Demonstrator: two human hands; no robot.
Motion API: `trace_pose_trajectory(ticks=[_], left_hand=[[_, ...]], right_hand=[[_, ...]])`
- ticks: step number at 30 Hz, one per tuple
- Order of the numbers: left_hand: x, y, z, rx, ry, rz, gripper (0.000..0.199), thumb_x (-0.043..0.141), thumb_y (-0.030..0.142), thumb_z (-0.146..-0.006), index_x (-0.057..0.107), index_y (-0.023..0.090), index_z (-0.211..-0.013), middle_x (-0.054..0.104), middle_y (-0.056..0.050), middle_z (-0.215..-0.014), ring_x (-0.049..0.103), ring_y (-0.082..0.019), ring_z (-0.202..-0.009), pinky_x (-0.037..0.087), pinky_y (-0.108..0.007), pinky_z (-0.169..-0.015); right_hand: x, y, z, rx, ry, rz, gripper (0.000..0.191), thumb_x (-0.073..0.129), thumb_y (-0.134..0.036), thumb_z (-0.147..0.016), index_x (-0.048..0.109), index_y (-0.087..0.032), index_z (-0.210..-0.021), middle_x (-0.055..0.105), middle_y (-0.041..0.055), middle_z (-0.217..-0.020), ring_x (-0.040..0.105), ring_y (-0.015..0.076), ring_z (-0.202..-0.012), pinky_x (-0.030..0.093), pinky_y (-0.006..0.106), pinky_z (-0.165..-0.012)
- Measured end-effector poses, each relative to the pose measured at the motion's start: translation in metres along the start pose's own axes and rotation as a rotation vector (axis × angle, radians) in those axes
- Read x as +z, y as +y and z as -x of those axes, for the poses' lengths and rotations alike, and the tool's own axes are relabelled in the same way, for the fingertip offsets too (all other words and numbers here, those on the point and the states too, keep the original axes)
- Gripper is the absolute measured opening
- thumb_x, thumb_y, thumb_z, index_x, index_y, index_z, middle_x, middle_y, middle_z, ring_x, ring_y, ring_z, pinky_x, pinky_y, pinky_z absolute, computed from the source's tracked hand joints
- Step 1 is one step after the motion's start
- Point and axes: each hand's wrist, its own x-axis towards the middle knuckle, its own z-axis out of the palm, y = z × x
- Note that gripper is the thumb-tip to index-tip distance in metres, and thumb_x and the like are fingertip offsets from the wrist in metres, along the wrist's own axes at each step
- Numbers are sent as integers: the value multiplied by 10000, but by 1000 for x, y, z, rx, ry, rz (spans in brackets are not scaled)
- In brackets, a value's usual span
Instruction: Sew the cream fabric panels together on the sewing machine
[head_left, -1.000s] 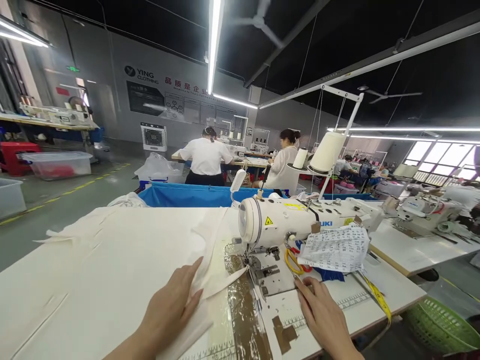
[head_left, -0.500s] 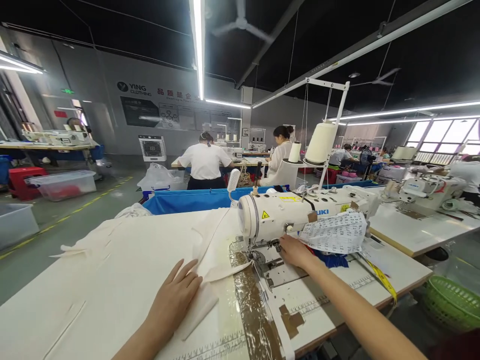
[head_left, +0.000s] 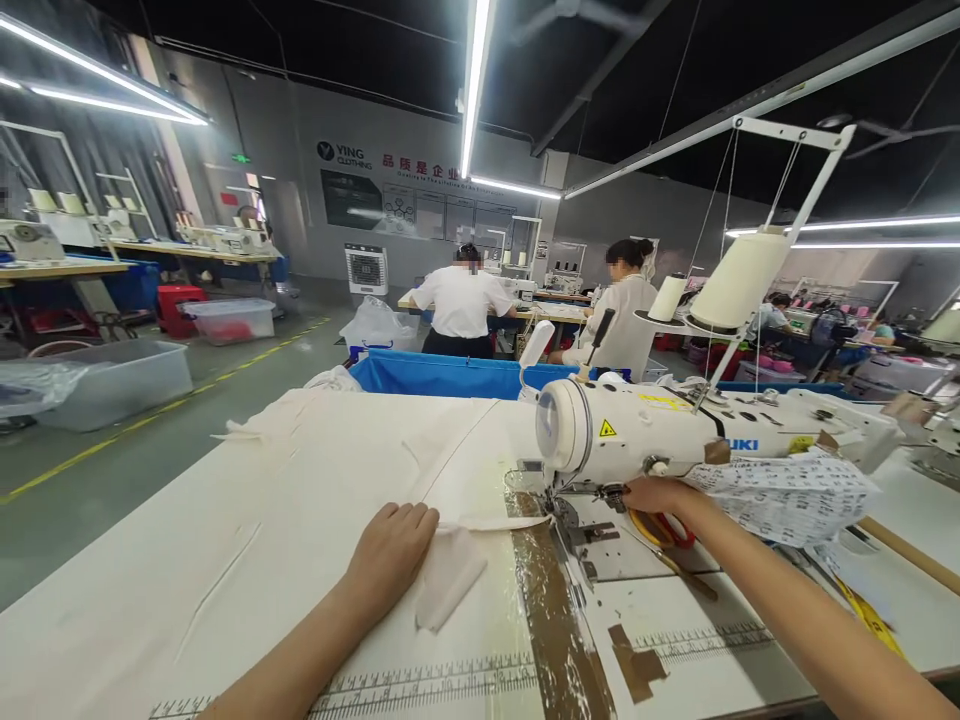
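My left hand [head_left: 396, 548] is closed on a cream fabric strip [head_left: 487, 523], knuckles up. The strip runs from my fingers rightward to the needle area of the white sewing machine [head_left: 630, 425], and a loose flap [head_left: 450, 580] hangs by my hand. Larger cream fabric [head_left: 300, 480] lies spread over the table beyond. My right hand [head_left: 656, 495] reaches under the machine's arm, its fingers drawn together at a small dark metal part [head_left: 611, 496]; its fingertips are partly hidden. Orange-handled scissors [head_left: 660, 535] lie just below that hand.
Cream thread cones [head_left: 739, 280] stand above the machine. A patterned white cloth [head_left: 787, 490] and a yellow measuring tape [head_left: 862, 605] are at the right. Behind the table hangs a blue fabric bin [head_left: 442, 375]. Two people in pale tops sit beyond it.
My left hand has gone from lying flat with fingers spread to closed on the fabric strip. My right hand stays by the machine, with the scissors now visible below it. The view has swung left.
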Motion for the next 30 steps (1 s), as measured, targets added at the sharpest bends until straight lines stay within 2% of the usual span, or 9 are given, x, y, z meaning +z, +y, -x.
trace_pose_trajectory(ticks=[5, 9, 13, 17, 20, 22, 24, 28, 30], left_hand=[[2, 4, 0, 127, 57, 131, 302, 331, 78, -960, 597, 175, -1062, 646, -59, -910, 578, -200, -781, 426, -335, -706], [1, 8, -1, 203, 83, 133, 306, 322, 80, -975, 603, 185, -1033, 632, -40, -835, 557, -181, -697, 407, -321, -669], [-2, 11, 1, 242, 115, 135, 289, 313, 80, -977, 583, 177, -1008, 610, -20, -767, 525, -165, -604, 371, -297, -586], [-7, 14, 2, 282, 206, 189, 294, 274, 66, -974, 545, 176, -1009, 603, -15, -750, 504, -151, -569, 345, -274, -540], [-12, 16, 2, 307, 264, 225, 267, 279, 62, -975, 518, 167, -1032, 611, -20, -762, 512, -151, -579, 348, -272, -538], [-15, 17, 1, 330, 274, 247, 252, 286, 60, -979, 507, 164, -1044, 617, -22, -775, 533, -151, -605, 358, -272, -552], [-18, 19, 0, 348, 288, 262, 250, 278, 69, -988, 501, 162, -1053, 620, -23, -782, 549, -151, -625, 364, -274, -562], [-23, 20, 0, 336, 265, 260, 246, 273, 100, -1001, 503, 165, -1058, 604, -15, -753, 547, -153, -624, 355, -282, -558], [-23, 19, 1, 329, 239, 245, 248, 279, 99, -992, 512, 167, -1043, 593, -13, -741, 540, -155, -627, 357, -290, -565]], right_hand=[[-1, 2, 3, -47, -31, -31, 186, 630, -315, -923, 652, -139, -867, 666, -2, -873, 642, 164, -802, 540, 332, -759], [-1, 2, 2, -47, 7, -85, 165, 631, -292, -920, 648, -145, -846, 660, -9, -865, 629, 148, -775, 530, 306, -735], [1, 2, 4, 1, 130, -148, 220, 601, -276, -925, 603, -150, -745, 614, -28, -733, 593, 132, -682, 491, 285, -678], [14, -10, 30, -49, 304, -237, 224, 508, -193, -900, 522, -184, -677, 614, 4, -725, 586, 181, -763, 418, 279, -693], [32, -37, 64, -153, 327, -326, 237, 473, -326, -920, 469, -209, -714, 598, 0, -722, 566, 177, -715, 391, 256, -621], [42, -65, 84, -310, 297, -490, 292, 406, -415, -956, 427, -225, -735, 543, -25, -685, 525, 157, -649, 372, 244, -573], [46, -96, 94, -448, 291, -602, 288, 372, -404, -976, 397, -231, -747, 519, -26, -707, 512, 156, -671, 373, 252, -603], [41, -147, 82, -639, 354, -610, 204, 348, -298, -981, 378, -226, -792, 579, 37, -1050, 545, 179, -881, 398, 308, -771], [39, -159, 70, -649, 353, -531, 185, 347, -275, -976, 371, -228, -799, 568, 38, -1018, 536, 181, -839, 388, 313, -737]])
